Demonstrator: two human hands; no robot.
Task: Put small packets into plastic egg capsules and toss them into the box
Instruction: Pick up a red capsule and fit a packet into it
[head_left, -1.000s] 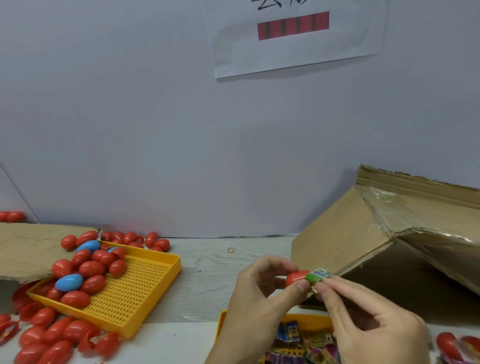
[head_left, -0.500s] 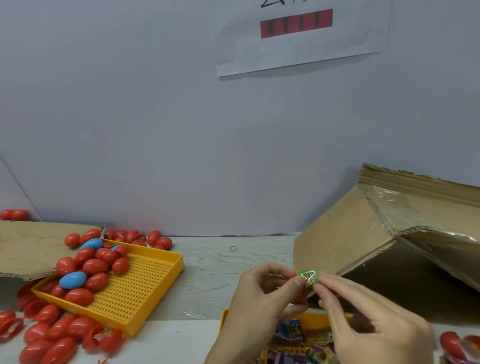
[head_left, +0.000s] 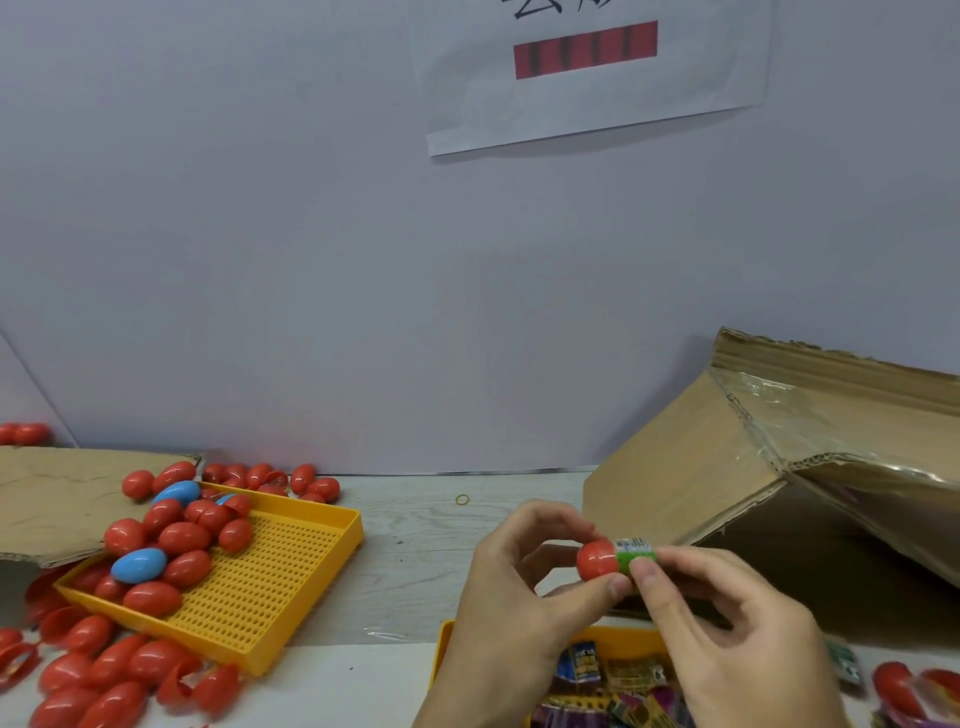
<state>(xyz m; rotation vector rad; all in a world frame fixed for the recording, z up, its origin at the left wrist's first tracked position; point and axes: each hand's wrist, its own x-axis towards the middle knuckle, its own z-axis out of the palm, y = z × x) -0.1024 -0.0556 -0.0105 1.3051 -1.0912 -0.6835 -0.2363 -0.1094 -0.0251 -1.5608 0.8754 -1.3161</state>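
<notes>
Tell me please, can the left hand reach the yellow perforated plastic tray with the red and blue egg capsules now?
Probably not at once. The left hand is gripping the red plastic egg half while the right hand pushes in the green packet. The bare table toward the yellow perforated plastic tray looks unobstructed.

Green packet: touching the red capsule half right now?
Touching. Head view shows the green packet butted into the red capsule half with no gap; left hand holds the capsule, right hand pinches the packet.
</notes>
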